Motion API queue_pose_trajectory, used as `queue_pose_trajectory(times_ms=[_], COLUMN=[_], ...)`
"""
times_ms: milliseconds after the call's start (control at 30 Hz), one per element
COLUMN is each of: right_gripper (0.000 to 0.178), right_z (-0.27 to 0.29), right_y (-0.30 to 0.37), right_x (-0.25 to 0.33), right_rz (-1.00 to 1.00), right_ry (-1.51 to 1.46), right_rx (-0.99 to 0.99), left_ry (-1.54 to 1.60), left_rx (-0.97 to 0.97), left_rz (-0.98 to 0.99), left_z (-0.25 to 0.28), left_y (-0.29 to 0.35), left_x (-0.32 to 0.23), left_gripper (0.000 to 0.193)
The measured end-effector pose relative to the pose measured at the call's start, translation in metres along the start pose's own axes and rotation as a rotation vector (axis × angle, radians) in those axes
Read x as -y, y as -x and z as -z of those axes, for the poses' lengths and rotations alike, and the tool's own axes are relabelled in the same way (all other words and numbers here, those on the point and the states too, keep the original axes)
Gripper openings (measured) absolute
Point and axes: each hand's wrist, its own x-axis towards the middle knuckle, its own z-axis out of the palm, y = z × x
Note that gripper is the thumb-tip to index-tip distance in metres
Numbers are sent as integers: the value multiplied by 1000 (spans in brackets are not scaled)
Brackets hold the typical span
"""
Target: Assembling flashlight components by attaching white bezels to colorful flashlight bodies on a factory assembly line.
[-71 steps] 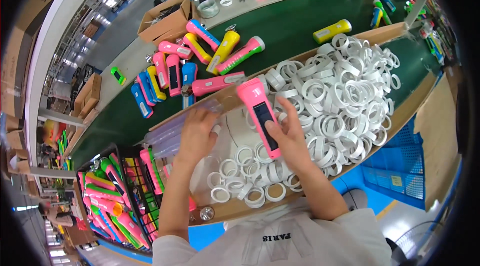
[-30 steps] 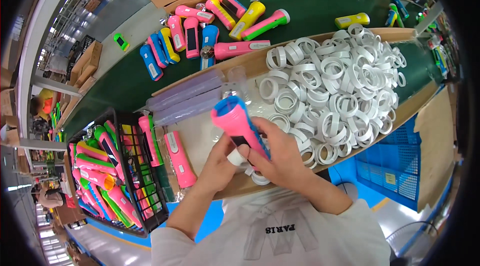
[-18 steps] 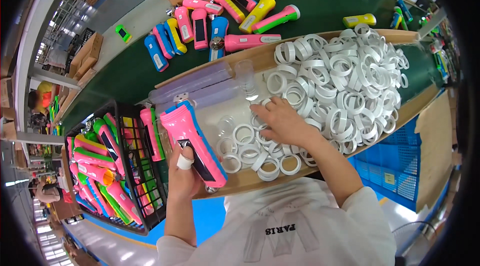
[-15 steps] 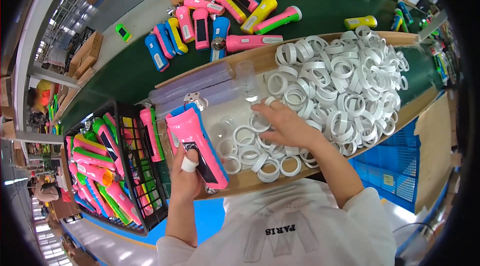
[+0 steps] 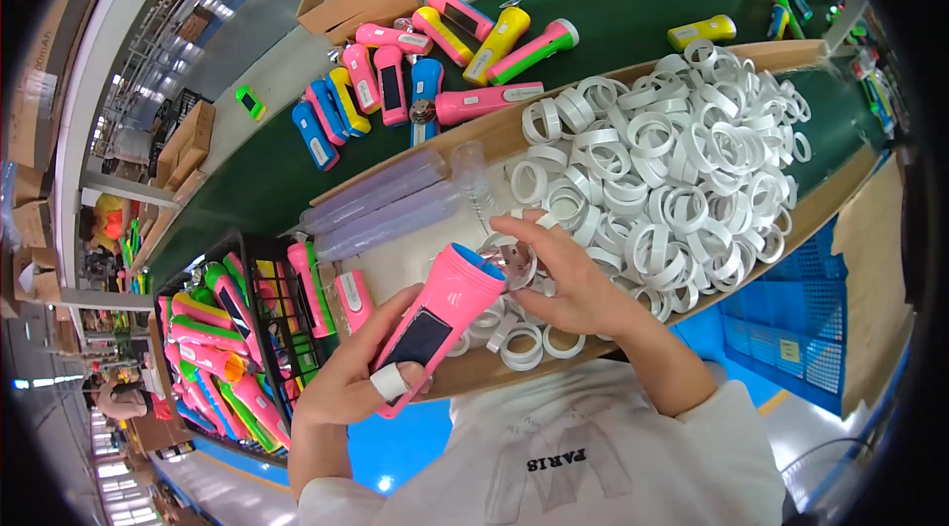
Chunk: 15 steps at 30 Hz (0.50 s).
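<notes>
A pink flashlight body (image 5: 440, 313) with a dark panel on its side is gripped in my left hand (image 5: 361, 373), its open blue-lined end tilted up to the right. White tape wraps a digit of that hand. My right hand (image 5: 568, 274) is at the open end, thumb and fingers closed around a silver lamp disc (image 5: 514, 259). Something white shows by its upper fingers; whether it is held there I cannot tell. Beneath and beyond this hand lie many loose white rings (image 5: 652, 190) in a cardboard tray (image 5: 791, 219).
Purple-tinted clear tubes (image 5: 386, 200) and stacked clear cups (image 5: 472, 175) lie in the tray. A black crate (image 5: 262, 304) of colourful flashlights stands left. Behind, more flashlights (image 5: 390, 86) rest on a green surface (image 5: 633, 7). A blue mesh crate (image 5: 781, 318) is right.
My right hand has come left from the rings to the flashlight and taken hold of the lamp disc. My left hand has turned the flashlight, tipping its open end rightward.
</notes>
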Motion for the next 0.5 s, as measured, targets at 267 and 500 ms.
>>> queue_pose_trajectory(times_ms=[267,500], right_gripper=[73,65], right_z=[13,25], right_y=[16,21], right_x=[-3,0], right_rz=[-136,80], right_ry=[-447,241], right_rx=[2,-34], left_ry=[-835,-1719], left_rx=[-51,-232], left_rz=[-207,-424], left_z=[2,-24], left_y=[-4,-9], left_x=[-24,-46], left_gripper=[62,66])
